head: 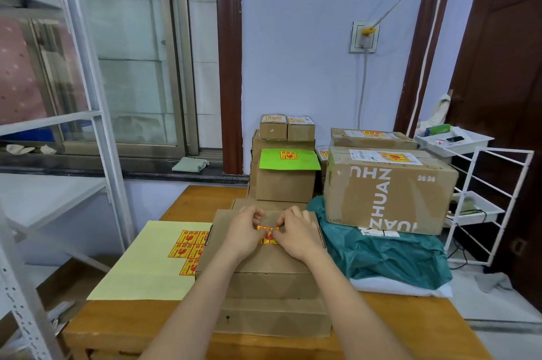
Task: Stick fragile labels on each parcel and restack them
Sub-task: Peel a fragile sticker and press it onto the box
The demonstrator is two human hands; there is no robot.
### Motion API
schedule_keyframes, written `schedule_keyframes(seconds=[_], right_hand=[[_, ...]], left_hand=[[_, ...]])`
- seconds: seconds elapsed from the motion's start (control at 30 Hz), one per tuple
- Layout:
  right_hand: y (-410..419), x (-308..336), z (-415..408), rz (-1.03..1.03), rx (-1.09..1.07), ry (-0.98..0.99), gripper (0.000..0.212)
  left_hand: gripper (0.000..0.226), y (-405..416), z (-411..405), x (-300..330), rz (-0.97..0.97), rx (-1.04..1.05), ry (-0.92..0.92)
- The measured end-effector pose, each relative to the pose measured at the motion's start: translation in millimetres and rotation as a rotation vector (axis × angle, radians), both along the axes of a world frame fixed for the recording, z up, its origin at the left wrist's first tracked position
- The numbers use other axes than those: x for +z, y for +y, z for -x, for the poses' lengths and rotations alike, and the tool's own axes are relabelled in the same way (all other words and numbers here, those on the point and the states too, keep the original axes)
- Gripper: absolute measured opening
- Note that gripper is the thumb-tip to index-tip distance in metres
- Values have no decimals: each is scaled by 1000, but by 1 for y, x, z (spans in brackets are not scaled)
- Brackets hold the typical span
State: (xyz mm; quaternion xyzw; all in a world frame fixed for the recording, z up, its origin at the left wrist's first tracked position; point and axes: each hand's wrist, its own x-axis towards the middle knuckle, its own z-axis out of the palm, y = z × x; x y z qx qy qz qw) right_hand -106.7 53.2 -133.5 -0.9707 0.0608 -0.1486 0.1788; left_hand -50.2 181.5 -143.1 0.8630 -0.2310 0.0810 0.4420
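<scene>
All the boxes are shut, so nothing of their contents shows. The white tray (457, 142) far right of the hands carries small items too blurred to name. Both hands meet on the top box (264, 257) of a stack on the counter (123, 321). The left hand (243, 235) and right hand (296, 235) have fingers curled, pinching and pressing a red-yellow label (267, 238) between them; the hands cover most of it. Just left of the left hand lies the label sheet (146, 260), its right edge hidden behind the stack. Beyond the hands stand labelled parcels (286, 180); to the right, a big box (387, 192) rests on a teal bag (396, 257).
</scene>
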Motion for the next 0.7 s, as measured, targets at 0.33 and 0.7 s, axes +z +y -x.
schedule_keyframes(seconds=[0.33,0.7], right_hand=[[-6,7,0,-86,21,15,22],[-14,10,7,-157,106,26,24]], left_hand=[[28,8,2,8,-3,-27,18],[36,18,10,7,-143,-26,-45]])
